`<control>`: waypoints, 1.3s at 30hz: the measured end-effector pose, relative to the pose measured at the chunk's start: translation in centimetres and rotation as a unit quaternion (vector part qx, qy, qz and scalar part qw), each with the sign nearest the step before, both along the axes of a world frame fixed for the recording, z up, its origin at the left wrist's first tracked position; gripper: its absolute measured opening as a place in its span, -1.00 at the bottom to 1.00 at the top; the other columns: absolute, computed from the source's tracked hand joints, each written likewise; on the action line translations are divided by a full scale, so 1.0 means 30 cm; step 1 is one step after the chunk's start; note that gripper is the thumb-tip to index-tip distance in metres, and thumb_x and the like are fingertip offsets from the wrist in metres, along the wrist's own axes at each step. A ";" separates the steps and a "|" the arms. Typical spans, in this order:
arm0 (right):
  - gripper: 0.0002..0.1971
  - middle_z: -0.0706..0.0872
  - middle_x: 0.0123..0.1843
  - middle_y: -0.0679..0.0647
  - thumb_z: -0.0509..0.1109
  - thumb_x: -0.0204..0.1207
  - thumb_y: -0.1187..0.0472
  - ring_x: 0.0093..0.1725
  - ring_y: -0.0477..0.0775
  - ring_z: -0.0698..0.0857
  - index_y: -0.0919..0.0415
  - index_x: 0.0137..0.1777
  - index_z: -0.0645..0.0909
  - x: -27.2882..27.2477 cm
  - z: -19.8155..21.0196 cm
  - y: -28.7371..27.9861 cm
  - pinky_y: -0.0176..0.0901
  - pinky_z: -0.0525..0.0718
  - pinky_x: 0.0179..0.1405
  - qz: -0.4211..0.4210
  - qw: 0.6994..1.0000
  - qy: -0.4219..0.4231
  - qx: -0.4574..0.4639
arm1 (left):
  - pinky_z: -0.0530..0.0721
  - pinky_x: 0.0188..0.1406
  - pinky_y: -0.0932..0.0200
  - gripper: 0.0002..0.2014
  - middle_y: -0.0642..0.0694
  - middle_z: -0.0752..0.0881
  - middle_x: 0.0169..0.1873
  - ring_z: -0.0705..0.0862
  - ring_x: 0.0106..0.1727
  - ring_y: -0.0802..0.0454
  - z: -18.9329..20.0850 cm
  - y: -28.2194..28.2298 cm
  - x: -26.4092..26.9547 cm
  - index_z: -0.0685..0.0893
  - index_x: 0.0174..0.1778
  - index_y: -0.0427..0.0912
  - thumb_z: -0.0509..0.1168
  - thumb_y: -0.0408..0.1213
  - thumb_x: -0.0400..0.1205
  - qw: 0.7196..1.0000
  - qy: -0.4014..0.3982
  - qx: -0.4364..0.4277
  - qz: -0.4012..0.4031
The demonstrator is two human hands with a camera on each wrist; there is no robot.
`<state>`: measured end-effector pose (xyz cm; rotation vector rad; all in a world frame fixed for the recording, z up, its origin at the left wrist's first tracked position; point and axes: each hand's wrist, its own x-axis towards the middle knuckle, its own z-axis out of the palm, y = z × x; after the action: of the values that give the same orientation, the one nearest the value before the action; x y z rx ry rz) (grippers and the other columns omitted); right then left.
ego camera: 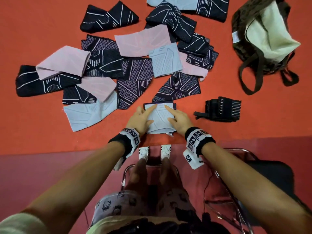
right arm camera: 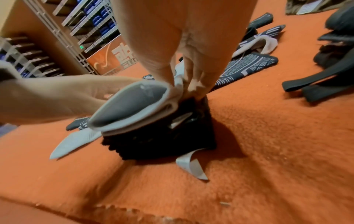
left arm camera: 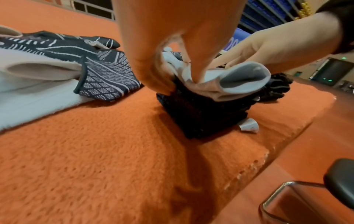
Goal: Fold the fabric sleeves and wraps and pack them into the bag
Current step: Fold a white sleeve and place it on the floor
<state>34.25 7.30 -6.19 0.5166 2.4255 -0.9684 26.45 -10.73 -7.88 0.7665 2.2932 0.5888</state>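
Orange felt mat (ego camera: 50,124) covers the work surface, with a darker red floor at its near edge and storage shelving (right arm camera: 80,27) behind in the right wrist view. Near the mat's front edge sits a small stack: a folded pale grey sleeve (ego camera: 159,118) on top of dark folded pieces (left arm camera: 201,115), white tag (right arm camera: 189,168) sticking out at the bottom. Left hand (ego camera: 140,118) is on the stack's left side, index finger laid straight along the top, thumb across the grey fabric; left wrist view shows fingertips (left arm camera: 193,75) pressing into the grey fold, so gripping the grey sleeve. Right hand (ego camera: 179,120) mirrors it on the right side, index finger pointing forward along the top, the other fingers (right arm camera: 197,84) pinching the grey edge down at the stack. Unfolded pile of sleeves (ego camera: 104,65) spreads across the mat beyond the hands, dark patterned, pink and grey ones overlapping. Separate black wrap (ego camera: 221,109) lies to the right of the stack, apart from it. Brown bag (ego camera: 263,43) with cream lining lies at far right, mouth open, handles sprawled on the mat; contents cannot be told. Both wrists wear black bands with marker tags. Chair frame (left arm camera: 283,197) just off the mat edge.
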 end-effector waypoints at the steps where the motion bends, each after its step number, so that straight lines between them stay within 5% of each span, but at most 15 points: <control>1: -0.43 0.39 -0.06 0.10 0.22 0.61 0.34 -0.02 0.14 0.48 0.09 0.61 0.23 0.006 -0.011 -0.003 -0.17 0.41 0.18 0.004 1.000 0.000 0.007 | 0.59 0.09 -0.15 -0.42 -0.37 0.49 0.10 0.54 0.07 -0.34 -0.007 -0.006 0.007 0.40 0.55 -0.06 0.33 -0.24 0.57 0.997 0.069 0.026 -0.013; 4: -0.42 0.37 0.10 0.14 0.27 0.59 0.24 0.14 0.22 0.47 0.13 0.61 0.25 0.029 -0.035 -0.001 0.10 0.47 0.31 0.046 0.997 0.030 0.050 | 0.45 0.36 -0.35 -0.44 -0.43 0.43 0.43 0.45 0.40 -0.40 -0.012 0.007 0.010 0.46 0.47 -0.23 0.27 -0.21 0.51 0.972 0.214 0.040 -0.087; 6: -0.36 0.33 0.41 0.20 0.32 0.57 0.01 0.37 0.23 0.35 0.10 0.61 0.23 0.038 -0.029 0.017 0.19 0.37 0.43 0.100 0.989 0.028 0.109 | 0.01 0.58 -0.35 -0.31 -0.23 0.09 0.65 0.06 0.66 -0.19 0.002 0.025 0.027 0.19 0.62 -0.26 0.10 0.08 0.65 0.974 0.170 -0.043 -0.147; 8: -0.23 0.01 0.68 0.14 0.25 0.53 -0.23 0.62 0.19 0.04 0.07 0.65 0.10 0.041 -0.018 0.032 0.19 0.07 0.59 0.161 0.978 0.009 0.134 | -0.22 0.59 -0.34 -0.06 -0.12 -0.13 0.67 -0.19 0.68 -0.08 -0.008 0.031 0.037 -0.06 0.65 -0.27 -0.14 0.37 0.53 0.969 0.141 -0.108 -0.169; 11: -0.10 -0.29 0.70 -0.06 0.20 0.50 -0.32 0.67 0.13 -0.26 0.06 0.68 -0.13 0.037 -0.028 0.035 0.23 -0.17 0.64 0.211 0.966 -0.024 0.148 | -0.26 0.55 -0.40 0.06 -0.11 -0.24 0.66 -0.29 0.66 -0.07 -0.029 0.044 0.044 -0.20 0.65 -0.26 -0.22 0.47 0.40 0.964 0.137 -0.143 -0.176; 20: -0.05 -0.30 0.69 -0.14 0.25 0.50 -0.28 0.67 0.13 -0.30 0.04 0.67 -0.25 -0.014 -0.031 0.055 0.23 -0.22 0.63 0.194 0.970 -0.068 0.128 | -0.35 0.47 -0.47 0.07 -0.10 -0.21 0.67 -0.25 0.67 -0.04 -0.024 0.060 0.009 -0.19 0.65 -0.21 -0.21 0.50 0.38 0.964 0.143 -0.142 -0.174; 26: -0.25 -0.10 0.71 -0.07 0.21 0.58 -0.21 0.68 0.09 -0.17 0.04 0.67 0.03 -0.080 0.049 0.096 0.16 -0.13 0.62 0.169 0.979 -0.038 0.109 | -0.21 0.54 -0.44 0.01 -0.09 0.13 0.65 0.01 0.67 -0.02 0.073 0.090 -0.103 0.14 0.64 -0.13 -0.33 0.50 0.39 0.962 0.164 -0.097 -0.194; 31: -0.37 0.21 0.65 0.13 0.26 0.61 -0.08 0.65 0.18 0.08 0.17 0.60 0.25 -0.216 0.090 0.195 0.16 0.07 0.63 0.085 0.990 0.032 0.104 | -0.17 0.56 -0.37 -0.27 -0.10 0.20 0.61 0.09 0.65 -0.04 0.152 0.215 -0.271 0.17 0.62 -0.14 0.08 0.23 0.62 0.976 0.163 -0.063 -0.131; 39: -0.42 0.36 0.57 0.26 0.28 0.63 0.13 0.54 0.24 0.34 0.29 0.59 0.24 -0.498 0.125 0.393 -0.06 0.25 0.48 -0.022 0.998 0.017 0.053 | 0.30 0.47 -0.16 -0.43 -0.22 0.36 0.51 0.30 0.52 -0.20 0.151 0.392 -0.553 0.27 0.56 -0.21 0.22 -0.15 0.63 0.990 0.129 -0.052 0.014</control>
<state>19.30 19.10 -2.45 0.5981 2.5158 -0.8755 9.85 1.01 -3.36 0.7996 2.5531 0.3972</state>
